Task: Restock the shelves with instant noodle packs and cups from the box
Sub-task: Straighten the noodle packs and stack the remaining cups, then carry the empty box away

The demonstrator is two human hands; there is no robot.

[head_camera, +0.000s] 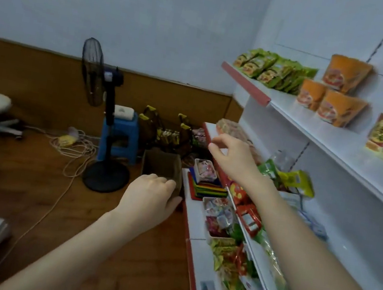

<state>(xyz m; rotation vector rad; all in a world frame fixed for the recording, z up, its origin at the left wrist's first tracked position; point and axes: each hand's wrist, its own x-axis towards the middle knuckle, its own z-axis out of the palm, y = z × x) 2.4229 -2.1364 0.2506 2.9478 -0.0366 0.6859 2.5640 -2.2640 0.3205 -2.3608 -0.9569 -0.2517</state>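
Step, likely: reaching to cardboard box [162,165] for more stock. Left hand [149,198] on box rim, fingers curled, holding nothing visible. Right hand [231,158] loosely open, empty, over middle shelf [209,129]. Next: check box interior, not visible here.

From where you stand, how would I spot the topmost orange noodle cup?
Find the highest white shelf on the right wall. Past the green packs stand three orange cups; yours sits stacked on the other two, the only raised one.

Box [162,168] on floor left of the shelves [349,154]; fan [104,116] left of box, stool [122,134] behind it. Noodle cups [331,92] on top shelf, packs [272,68] behind them.
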